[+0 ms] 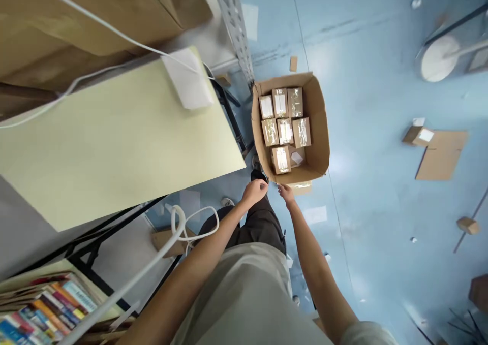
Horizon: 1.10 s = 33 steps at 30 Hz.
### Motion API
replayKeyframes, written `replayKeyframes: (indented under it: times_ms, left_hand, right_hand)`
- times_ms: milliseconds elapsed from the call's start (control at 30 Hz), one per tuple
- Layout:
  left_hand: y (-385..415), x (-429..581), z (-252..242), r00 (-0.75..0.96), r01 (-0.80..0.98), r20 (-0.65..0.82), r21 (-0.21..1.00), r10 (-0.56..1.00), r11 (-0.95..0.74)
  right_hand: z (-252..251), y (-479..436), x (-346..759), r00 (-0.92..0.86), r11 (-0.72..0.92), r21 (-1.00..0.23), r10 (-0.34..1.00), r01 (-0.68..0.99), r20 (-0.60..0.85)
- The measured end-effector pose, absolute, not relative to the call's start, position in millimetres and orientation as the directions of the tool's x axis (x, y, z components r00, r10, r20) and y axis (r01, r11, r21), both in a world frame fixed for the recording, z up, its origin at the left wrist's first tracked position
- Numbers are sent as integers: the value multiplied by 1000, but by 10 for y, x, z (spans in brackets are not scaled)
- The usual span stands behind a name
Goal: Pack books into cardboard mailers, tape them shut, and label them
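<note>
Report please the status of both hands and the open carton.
Left hand, right hand: both at near rim of open carton, grip unclear. Small boxes inside. Possible obstacle: table close on the left.

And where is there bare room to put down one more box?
The cream tabletop is bare from its white sheet to its near edge. The blue floor is open between the big carton and the small labelled box at right. Crowded: inside the carton, where small taped boxes stand close.
</note>
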<state>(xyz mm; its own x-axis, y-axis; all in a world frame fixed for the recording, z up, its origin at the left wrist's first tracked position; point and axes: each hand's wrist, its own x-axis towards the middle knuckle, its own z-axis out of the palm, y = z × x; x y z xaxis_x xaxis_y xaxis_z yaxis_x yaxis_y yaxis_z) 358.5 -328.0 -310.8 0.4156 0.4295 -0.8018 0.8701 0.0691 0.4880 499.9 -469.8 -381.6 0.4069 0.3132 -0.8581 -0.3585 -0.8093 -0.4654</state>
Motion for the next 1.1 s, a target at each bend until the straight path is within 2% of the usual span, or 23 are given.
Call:
replayKeyframes:
  times_ms: [133,233,333,433,533,667,800,933,1100]
  left_hand:
    - [-3150,3092,-2451,409,708,-659,666,631,237]
    - [-3123,2590,-2054,296,508,-547,784,783,356]
    - [-3106,1973,-1717,143,241,-470,870,871,430]
    - [-3130,1245,-1419,-27,5,-399,917,917,399]
    - [-3268,475,-1160,-221,-132,-305,951,926,281]
    - [-3646,-504,-900,-467,-170,-183,979,865,116]
    - [-4173,-1382,-761,-688,-161,-100,987,719,-17]
    - [-4674,-2078,-763,-876,-172,-126,984,466,-57]
    - [-5010,-2677,-908,-955,-214,-198,975,221,-54]
  right_hand:
    - [-3095,-4367,4897,378,-772,-575,465,-269,-801]
    - [-2557,-4012,4724,311,-705,-690,626,-167,-715]
    - [-2048,-3576,4376,195,-602,-797,776,-55,-599]
    - [-1592,-3162,3783,35,-513,-858,859,30,-512]
    - [-1223,-2901,2989,-127,-436,-894,886,101,-447]
    - [-912,-2817,1805,-334,-329,-933,872,146,-359]
    - [-764,-2938,658,-515,-252,-952,801,173,-306]
    - [-683,-3140,-288,-682,-192,-953,665,237,-303]
    - [-676,-3188,-1250,-809,-130,-948,496,290,-316]
